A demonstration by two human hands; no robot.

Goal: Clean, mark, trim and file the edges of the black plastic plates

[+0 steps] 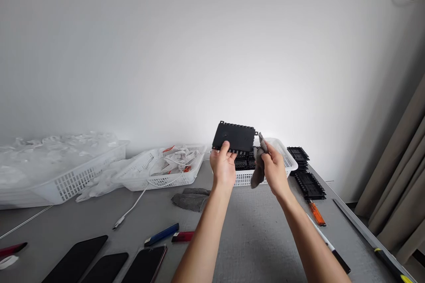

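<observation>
Leftmost, a white basket (pixel 71 183) heaped with clear plastic is cut off by the picture's edge, as is a red object (pixel 11 249) in front of it. Three dark slabs, one of them a phone-like slab (pixel 144 265), run out of the bottom edge. Further right, a second basket (pixel 162 181) holds tangled white material too jumbled to sort out, and a white cable (pixel 134 205) trails from it to the table (pixel 245 221). Near a blue object (pixel 161 234), the left forearm covers one end of a red piece (pixel 182 236) and the edge of some grey fabric (pixel 191 201).

The left hand (pixel 224 168) grips a black panel (pixel 234 137), raised and tilted above the table, its thumb on the flat face and its fingers mostly hidden beneath. Behind, a third basket (pixel 291 166) is partly blocked, so its black parts (pixel 244 162) cannot be counted. The right hand (pixel 275 168) is closed around a bunched grey cloth (pixel 258 174) beside the panel; whether cloth and panel touch is unclear. Farther right are stacked black frames (pixel 299 157), an orange-handled tool (pixel 318 214) and a yellow-and-black handle (pixel 390 265), cropped below.
</observation>
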